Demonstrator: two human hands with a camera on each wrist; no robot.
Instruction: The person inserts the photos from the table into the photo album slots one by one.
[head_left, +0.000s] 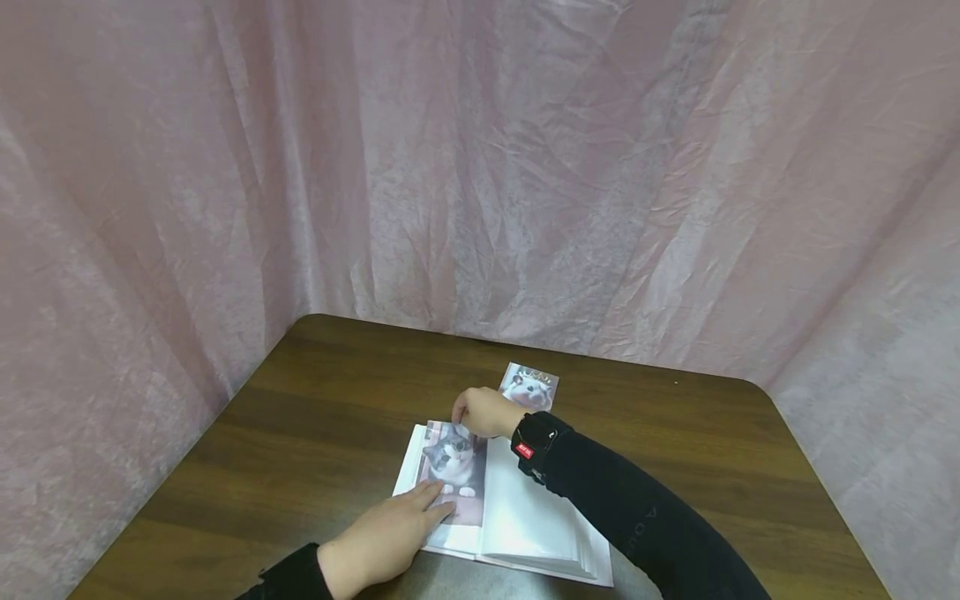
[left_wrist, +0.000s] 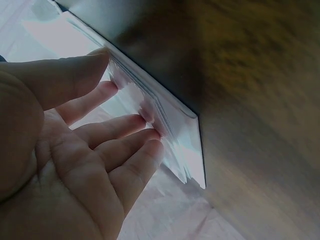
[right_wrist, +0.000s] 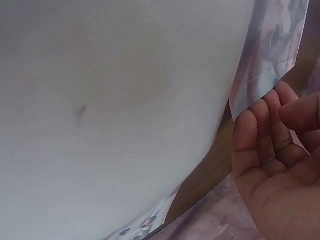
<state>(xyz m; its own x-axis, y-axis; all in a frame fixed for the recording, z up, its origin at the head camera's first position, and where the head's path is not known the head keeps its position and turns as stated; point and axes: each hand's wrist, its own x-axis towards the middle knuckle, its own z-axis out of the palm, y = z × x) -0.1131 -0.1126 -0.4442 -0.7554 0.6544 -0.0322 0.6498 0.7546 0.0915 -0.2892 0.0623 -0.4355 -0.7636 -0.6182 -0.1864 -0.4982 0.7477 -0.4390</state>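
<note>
An open photo album [head_left: 528, 500] with white pages lies on the table. On its left page is a picture card of a grey-and-white cat [head_left: 453, 458], its top edge near the page's upper edge. My left hand [head_left: 386, 533] rests over the lower part of this card, fingers spread; in the left wrist view its fingertips lie against the page. My right hand [head_left: 487, 412] is at the card's top edge. Seen from the right wrist, loosely bent fingers [right_wrist: 246, 132] meet the card's edge, the thumb apart from it.
A second picture card with a white cat [head_left: 531, 386] lies on the table just beyond the album, partly behind my right hand. The brown wooden table [head_left: 315, 400] has rounded far corners. Pink curtains [head_left: 480, 167] hang behind and beside it.
</note>
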